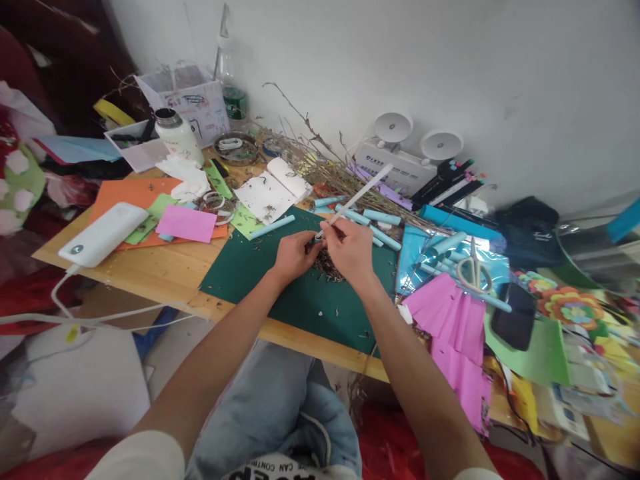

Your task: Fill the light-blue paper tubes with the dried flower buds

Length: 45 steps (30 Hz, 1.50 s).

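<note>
A slim white stick (363,193) stands at a slant above the middle of a dark green mat (305,320), its free end pointing between one and two o'clock. The right hand (349,250) has its fingers clamped on the stick's lower part; the left hand (297,256) meets it there at nine o'clock, fingers bent in close, though I cannot tell what they grip. Just below both hands, towards six o'clock, lies a heap of dry brown bits (327,267). Pale blue tubes (383,217) lie at two o'clock, an open notebook (265,198) between ten and eleven. Farther out, a pink paper square (187,223) sits at nine, scissors (474,275) near three, and pleated pink paper (445,307) at four
</note>
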Tool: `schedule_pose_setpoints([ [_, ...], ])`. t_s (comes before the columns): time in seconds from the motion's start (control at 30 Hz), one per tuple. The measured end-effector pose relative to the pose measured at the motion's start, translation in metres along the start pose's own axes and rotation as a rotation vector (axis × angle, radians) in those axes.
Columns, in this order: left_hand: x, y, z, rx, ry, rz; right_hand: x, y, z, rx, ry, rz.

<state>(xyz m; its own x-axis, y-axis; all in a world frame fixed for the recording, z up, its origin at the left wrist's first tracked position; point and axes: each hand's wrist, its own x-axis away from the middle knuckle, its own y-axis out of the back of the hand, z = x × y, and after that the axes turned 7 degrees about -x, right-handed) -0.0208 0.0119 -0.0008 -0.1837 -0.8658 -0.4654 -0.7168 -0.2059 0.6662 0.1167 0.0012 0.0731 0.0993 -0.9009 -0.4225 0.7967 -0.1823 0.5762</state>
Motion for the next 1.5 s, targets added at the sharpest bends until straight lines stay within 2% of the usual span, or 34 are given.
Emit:
schedule_pose_setpoints([
  [0.17, -0.001, 0.0, -0.001, -0.005, 0.015, 0.012, -0.002, 0.007, 0.0, -0.027, -0.019, -0.013],
  [0.3, -0.001, -0.001, -0.001, -0.004, 0.005, 0.008, 0.002, 0.009, 0.001, -0.02, -0.036, -0.081],
  [0.47, 0.0, -0.001, 0.0, -0.012, -0.016, -0.002, 0.004, 0.005, 0.003, 0.013, 0.009, -0.037],
  [0.87, 0.001, -0.002, 0.001, -0.014, -0.019, 0.012, 0.004, 0.002, -0.001, 0.038, 0.003, -0.039],
  [1.03, 0.001, -0.001, -0.001, 0.014, -0.014, 0.018, 0.004, 0.008, 0.001, -0.06, -0.052, -0.093],
  [1.27, 0.003, 0.002, -0.002, 0.017, -0.062, 0.018, 0.006, 0.007, 0.001, -0.006, -0.011, -0.036],
  [1.37, 0.003, 0.003, -0.002, 0.021, -0.059, 0.028, 0.006, 0.003, -0.003, -0.088, -0.047, -0.025],
  [1.5, 0.002, 0.002, -0.001, 0.036, -0.069, 0.022, 0.007, -0.001, -0.006, -0.337, -0.207, -0.05],
])
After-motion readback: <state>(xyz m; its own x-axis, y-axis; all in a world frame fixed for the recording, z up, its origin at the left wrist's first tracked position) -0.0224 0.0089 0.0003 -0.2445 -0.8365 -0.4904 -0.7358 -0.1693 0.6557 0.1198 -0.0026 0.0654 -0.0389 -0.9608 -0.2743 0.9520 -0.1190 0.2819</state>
